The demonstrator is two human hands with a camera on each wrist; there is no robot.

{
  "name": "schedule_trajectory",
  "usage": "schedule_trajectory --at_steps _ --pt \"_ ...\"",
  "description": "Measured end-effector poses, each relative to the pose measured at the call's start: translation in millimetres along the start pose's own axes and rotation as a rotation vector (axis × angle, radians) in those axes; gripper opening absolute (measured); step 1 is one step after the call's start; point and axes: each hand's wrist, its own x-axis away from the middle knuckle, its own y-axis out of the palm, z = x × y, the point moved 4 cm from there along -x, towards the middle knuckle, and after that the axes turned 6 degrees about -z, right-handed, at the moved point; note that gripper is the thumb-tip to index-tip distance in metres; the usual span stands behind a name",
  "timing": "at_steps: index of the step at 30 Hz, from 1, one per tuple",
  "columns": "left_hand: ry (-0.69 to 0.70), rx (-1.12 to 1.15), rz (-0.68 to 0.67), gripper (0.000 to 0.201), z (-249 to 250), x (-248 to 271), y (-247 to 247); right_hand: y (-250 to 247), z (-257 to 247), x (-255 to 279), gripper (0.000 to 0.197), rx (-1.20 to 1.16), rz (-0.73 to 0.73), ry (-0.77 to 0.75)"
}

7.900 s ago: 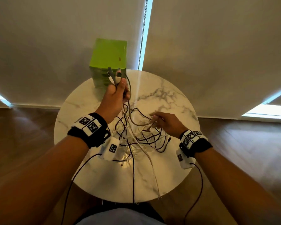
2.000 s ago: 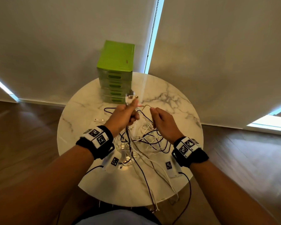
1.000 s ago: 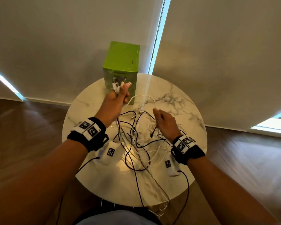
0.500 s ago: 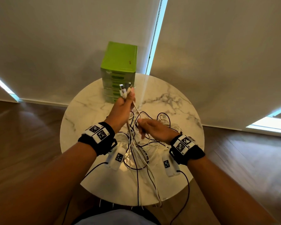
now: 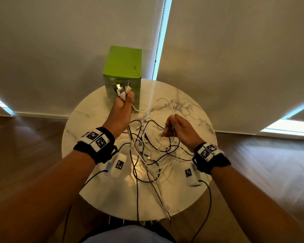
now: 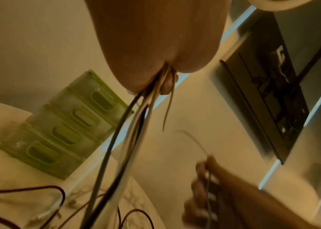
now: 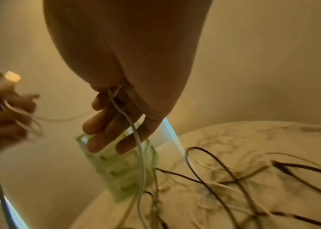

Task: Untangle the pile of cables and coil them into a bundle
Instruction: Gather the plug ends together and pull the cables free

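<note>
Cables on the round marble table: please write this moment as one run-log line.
left hand: grips plug ends, raised | right hand: pinches thin white cable | black and white cables: tangled on round marble table

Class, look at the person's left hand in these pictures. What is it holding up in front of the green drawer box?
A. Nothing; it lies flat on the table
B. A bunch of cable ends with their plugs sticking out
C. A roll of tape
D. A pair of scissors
B: the left hand is raised and grips several cable ends, plugs sticking out above the fist, before the green drawer box.
</note>
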Motion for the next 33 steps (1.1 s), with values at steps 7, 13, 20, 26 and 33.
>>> schedule_trajectory --at_steps 7,13,20,26,33 --pt "-0.057 0.085 -0.211 0.019 -0.1 14.1 64.4 -15.7 -33.6 12.4 0.044 0.23 0.083 -0.055" --pt "-0.077 0.226 -0.335 0.011 18.6 25.6 125.6 -64.4 26.6 75.5 0.042 0.566 0.224 0.156" --pt "-0.068 0.169 -0.596 0.01 -5.9 46.9 190.7 -92.5 142.8 173.7 0.027 0.454 0.299 0.355" --pt "-0.123 0.091 -0.666 0.009 -40.0 78.5 230.5 -54.1 120.3 190.3 0.073 0.655 0.391 0.228" --pt "-0.102 0.066 -0.723 0.007 -46.7 89.2 244.9 -74.3 106.5 185.8 0.039 0.537 0.654 0.324"
